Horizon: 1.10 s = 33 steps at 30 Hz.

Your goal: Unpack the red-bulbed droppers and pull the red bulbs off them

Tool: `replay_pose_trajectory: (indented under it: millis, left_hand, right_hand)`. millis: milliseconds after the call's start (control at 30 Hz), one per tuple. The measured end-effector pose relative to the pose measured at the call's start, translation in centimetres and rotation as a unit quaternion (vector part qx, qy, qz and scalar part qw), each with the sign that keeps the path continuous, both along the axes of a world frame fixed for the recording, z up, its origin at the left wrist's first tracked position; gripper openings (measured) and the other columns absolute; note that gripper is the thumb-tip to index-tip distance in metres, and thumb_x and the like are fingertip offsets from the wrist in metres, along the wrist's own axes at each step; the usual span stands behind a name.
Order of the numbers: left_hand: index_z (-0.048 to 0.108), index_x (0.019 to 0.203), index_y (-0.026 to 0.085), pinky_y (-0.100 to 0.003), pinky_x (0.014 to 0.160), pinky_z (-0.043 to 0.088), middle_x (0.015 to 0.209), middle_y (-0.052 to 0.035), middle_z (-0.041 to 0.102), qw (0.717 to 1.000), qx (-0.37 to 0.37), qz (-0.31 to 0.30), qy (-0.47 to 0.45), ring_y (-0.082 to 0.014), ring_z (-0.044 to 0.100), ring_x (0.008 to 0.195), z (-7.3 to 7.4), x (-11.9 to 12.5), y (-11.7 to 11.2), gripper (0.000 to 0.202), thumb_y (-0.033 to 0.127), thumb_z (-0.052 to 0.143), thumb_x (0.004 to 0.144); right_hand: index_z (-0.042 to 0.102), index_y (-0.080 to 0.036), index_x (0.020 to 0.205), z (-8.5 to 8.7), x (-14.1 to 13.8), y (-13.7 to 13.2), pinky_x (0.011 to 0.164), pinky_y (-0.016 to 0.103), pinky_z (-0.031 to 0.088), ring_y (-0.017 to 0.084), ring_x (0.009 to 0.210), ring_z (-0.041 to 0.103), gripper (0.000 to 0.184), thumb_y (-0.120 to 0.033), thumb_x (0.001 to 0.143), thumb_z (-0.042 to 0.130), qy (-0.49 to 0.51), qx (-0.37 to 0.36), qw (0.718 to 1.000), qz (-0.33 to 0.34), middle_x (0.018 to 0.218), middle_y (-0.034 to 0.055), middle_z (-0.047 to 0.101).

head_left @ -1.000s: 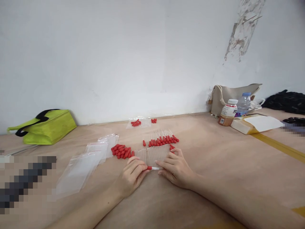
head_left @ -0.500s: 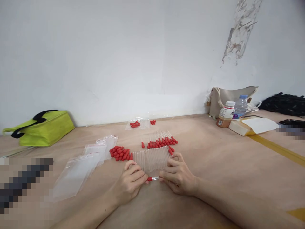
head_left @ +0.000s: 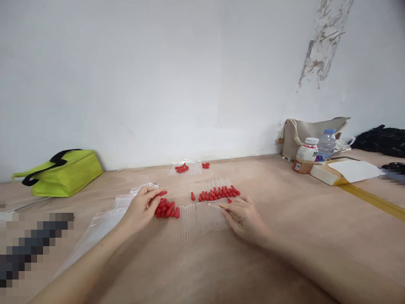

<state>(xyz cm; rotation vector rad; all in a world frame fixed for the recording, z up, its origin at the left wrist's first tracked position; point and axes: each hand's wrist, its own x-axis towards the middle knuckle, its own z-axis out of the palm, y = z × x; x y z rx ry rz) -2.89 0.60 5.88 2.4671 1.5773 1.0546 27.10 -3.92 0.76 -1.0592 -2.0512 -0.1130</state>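
Observation:
My left hand [head_left: 144, 207] is over the pile of red rubber bulbs [head_left: 165, 209], its thumb and fingers closed on one red rubber bulb [head_left: 162, 193]. To the right lies a row of clear, thin glass tubes [head_left: 188, 221], side by side. My right hand [head_left: 243, 215] is at the right end of that row, fingers pinched on a clear glass tube [head_left: 214, 205] that points left. Behind the tubes, several droppers [head_left: 218, 193] lie in a row, red bulbs toward me. Partly hidden by my right fingers is another red bulb [head_left: 230, 201].
Clear zip bags [head_left: 104, 219] lie left, partly under my left forearm. A bag with red bulbs and tubes [head_left: 186, 168] is by the wall. Left stands a lime-green bag [head_left: 68, 173]; right are a drink bottle [head_left: 306, 155], a water bottle [head_left: 327, 143], a beige bag [head_left: 291, 137] and a box [head_left: 325, 174].
My hands have moved apart from the red-ended tube they held together. The left went left to the bulb pile and took a bulb; the right moved up and now pinches a tube.

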Motion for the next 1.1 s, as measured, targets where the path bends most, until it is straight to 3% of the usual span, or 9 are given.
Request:
replay_pose_trajectory:
  millis: [133, 233, 367, 533, 633, 767, 1100]
  left_hand:
    - [0.053, 0.107, 0.019, -0.026, 0.059, 0.045, 0.081, -0.0022, 0.058, 0.994, -0.091, 0.031, -0.053, -0.0136, 0.056, 0.063, 2.8, -1.5, 2.4, 0.041, 0.041, 0.051, 0.073]
    - [0.054, 0.102, 0.018, -0.025, 0.06, 0.044, 0.082, -0.0029, 0.059, 0.99, -0.095, 0.052, -0.092, -0.0142, 0.056, 0.066, 3.4, -2.2, 3.5, 0.045, 0.047, 0.056, 0.068]
    - [0.056, 0.093, 0.016, -0.026, 0.063, 0.045, 0.088, -0.0058, 0.062, 0.987, -0.097, 0.055, -0.119, -0.0144, 0.054, 0.069, 1.7, -2.5, 4.4, 0.047, 0.052, 0.058, 0.064]
    - [0.059, 0.082, 0.017, -0.025, 0.058, 0.042, 0.083, -0.0029, 0.063, 0.988, -0.129, 0.052, -0.07, -0.012, 0.05, 0.06, -0.7, -2.4, 5.0, 0.042, 0.054, 0.057, 0.063]
    - [0.06, 0.079, 0.018, -0.023, 0.053, 0.038, 0.079, -0.001, 0.063, 0.989, -0.138, 0.05, -0.032, -0.0107, 0.046, 0.053, -1.1, -2.2, 5.1, 0.038, 0.053, 0.055, 0.065]
    - [0.06, 0.079, 0.019, -0.023, 0.051, 0.037, 0.08, -0.0003, 0.063, 0.99, -0.125, 0.056, -0.02, -0.0103, 0.045, 0.052, -1.4, -1.8, 5.1, 0.034, 0.05, 0.054, 0.067]
    - [0.061, 0.075, 0.018, -0.023, 0.058, 0.04, 0.075, -0.0007, 0.064, 0.99, -0.135, 0.036, 0.003, -0.0137, 0.053, 0.06, -2.4, -0.9, 5.1, 0.032, 0.048, 0.054, 0.067]
  right_hand:
    - [0.066, -0.022, 0.085, 1.3, -2.5, 1.9, 0.076, 0.03, 0.025, 0.012, 0.063, 0.052, 0.021, -0.023, 0.083, 0.045, -0.008, 0.031, 0.999, -0.008, 0.064, 0.0, 0.064]
    - [0.067, -0.023, 0.079, 1.1, -4.6, 3.2, 0.074, 0.032, 0.023, 0.013, 0.064, 0.05, 0.021, -0.021, 0.081, 0.046, -0.045, 0.052, 0.998, -0.009, 0.063, 0.0001, 0.064]
    - [0.064, -0.021, 0.071, -0.4, -6.0, 3.6, 0.073, 0.033, 0.021, 0.014, 0.066, 0.046, 0.02, -0.018, 0.079, 0.046, -0.1, 0.067, 0.993, -0.005, 0.059, 0.0005, 0.062]
    - [0.063, -0.021, 0.067, -1.1, -6.1, 2.8, 0.071, 0.034, 0.02, 0.014, 0.067, 0.042, 0.02, -0.019, 0.079, 0.046, -0.111, 0.04, 0.993, 0.01, 0.06, 0.0009, 0.061]
    - [0.064, -0.021, 0.07, -0.8, -6.2, 2.4, 0.071, 0.034, 0.019, 0.015, 0.069, 0.041, 0.019, -0.033, 0.077, 0.051, -0.104, 0.003, 0.994, 0.024, 0.062, 0.0017, 0.061]
    - [0.065, -0.023, 0.081, -0.6, -6.3, 2.1, 0.071, 0.034, 0.02, 0.016, 0.072, 0.042, 0.032, -0.052, 0.071, 0.055, -0.11, -0.032, 0.993, 0.041, 0.068, 0.0019, 0.06]
    - [0.064, -0.022, 0.086, -0.8, -5.8, 2.1, 0.074, 0.035, 0.02, 0.017, 0.077, 0.043, 0.046, -0.062, 0.065, 0.056, -0.128, -0.025, 0.99, 0.059, 0.076, 0.0021, 0.058]
